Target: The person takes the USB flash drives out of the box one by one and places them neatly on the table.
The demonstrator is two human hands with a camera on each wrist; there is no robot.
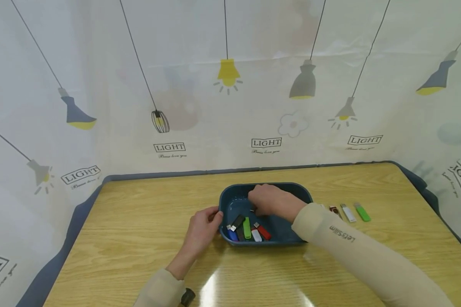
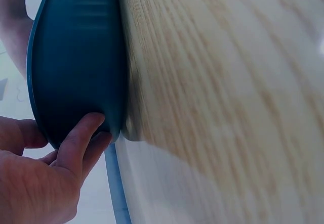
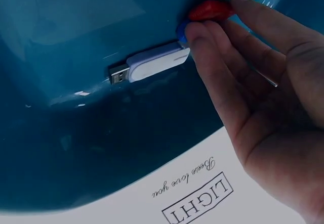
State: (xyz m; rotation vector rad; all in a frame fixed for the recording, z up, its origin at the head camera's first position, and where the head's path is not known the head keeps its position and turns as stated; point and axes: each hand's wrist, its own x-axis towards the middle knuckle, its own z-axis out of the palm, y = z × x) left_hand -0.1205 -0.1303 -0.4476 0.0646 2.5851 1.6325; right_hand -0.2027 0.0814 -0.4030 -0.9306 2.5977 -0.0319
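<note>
A dark blue plastic basin stands on the table. My left hand grips its left end; in the left wrist view, fingers press the outer wall, thumb at the rim. Inside the basin, my right hand has curled fingers round a USB flash drive, mostly hidden. Its silver connector and a blue end show. Close to these fingertips are a white-lavender USB drive and a red USB drive. Green, black, blue and white drives lie at the basin's near left.
Right of the basin, a brown USB drive, a white USB drive and a green USB drive lie on the wooden table. A lamp-patterned curtain rises behind the table.
</note>
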